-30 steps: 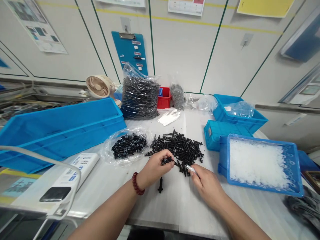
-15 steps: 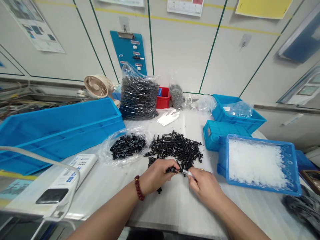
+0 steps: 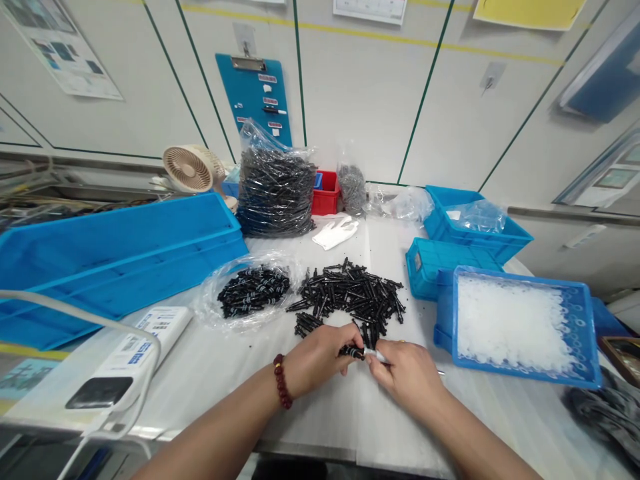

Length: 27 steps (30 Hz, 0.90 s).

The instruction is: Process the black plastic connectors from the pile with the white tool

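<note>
My left hand (image 3: 325, 353) is closed around several small black rod-like parts (image 3: 353, 351), some with grey bands. My right hand (image 3: 407, 370) grips a white, pen-like tool (image 3: 377, 356), whose front end meets one of the black parts between the two hands. A thin metal tip pokes out behind the right hand. Just beyond my fingers lies a loose pile of black rod-like parts (image 3: 355, 290). To its left, banded black parts (image 3: 255, 290) lie on an open clear plastic bag (image 3: 205, 308).
A blue bin (image 3: 525, 375) of small clear rings stands at right, other blue bins (image 3: 450, 263) behind it. A long blue bin (image 3: 120, 257) is at left, near a white box (image 3: 155, 343). Behind stand a filled bag (image 3: 275, 193), a fan (image 3: 193, 168) and a white glove (image 3: 336, 233).
Both hands have come slightly nearer to me, keeping hold of the parts and the tool. The thin metal tip behind my right hand now shows.
</note>
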{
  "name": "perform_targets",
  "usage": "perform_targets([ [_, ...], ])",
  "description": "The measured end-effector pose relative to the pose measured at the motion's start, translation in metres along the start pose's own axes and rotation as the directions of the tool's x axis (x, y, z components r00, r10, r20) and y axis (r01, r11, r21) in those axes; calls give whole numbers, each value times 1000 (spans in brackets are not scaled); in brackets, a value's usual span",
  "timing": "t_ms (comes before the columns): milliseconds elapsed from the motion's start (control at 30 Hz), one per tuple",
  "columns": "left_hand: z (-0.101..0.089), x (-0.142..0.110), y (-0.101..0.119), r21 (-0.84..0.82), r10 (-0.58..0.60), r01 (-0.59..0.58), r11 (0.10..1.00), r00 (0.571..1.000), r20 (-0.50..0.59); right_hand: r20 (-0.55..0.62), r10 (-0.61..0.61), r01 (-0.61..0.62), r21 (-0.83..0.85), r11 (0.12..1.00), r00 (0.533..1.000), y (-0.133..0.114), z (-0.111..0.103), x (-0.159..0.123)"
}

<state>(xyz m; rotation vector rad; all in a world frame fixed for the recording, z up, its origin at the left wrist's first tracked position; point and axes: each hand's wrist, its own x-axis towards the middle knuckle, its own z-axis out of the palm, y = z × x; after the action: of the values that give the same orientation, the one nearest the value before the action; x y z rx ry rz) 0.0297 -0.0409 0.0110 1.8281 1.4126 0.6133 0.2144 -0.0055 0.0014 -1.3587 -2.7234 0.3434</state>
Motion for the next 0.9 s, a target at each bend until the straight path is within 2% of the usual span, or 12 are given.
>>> perform_targets([
  [167, -3, 0, -1, -32, -2, 2, 999, 1000, 0, 20, 28, -29, 49, 998, 999, 1, -3, -1],
  [333, -7, 0, 0, -18, 48, -49, 999, 997, -62, -7, -107, 106, 189, 976, 994, 6, -3, 0],
  [400, -8, 0, 1, -25, 53, -55, 998, 996, -71, -17, -126, 126, 205, 971, 992, 6, -2, 1],
  [633, -7, 0, -2, -36, 44, -47, 998, 996, -71, -18, -73, 75, 129, 989, 997, 6, -1, 0],
  [900, -4, -2, -2, -40, 55, -56, 998, 998, -24, -20, 7, -7, 0, 1000, 1000, 0, -6, -1],
])
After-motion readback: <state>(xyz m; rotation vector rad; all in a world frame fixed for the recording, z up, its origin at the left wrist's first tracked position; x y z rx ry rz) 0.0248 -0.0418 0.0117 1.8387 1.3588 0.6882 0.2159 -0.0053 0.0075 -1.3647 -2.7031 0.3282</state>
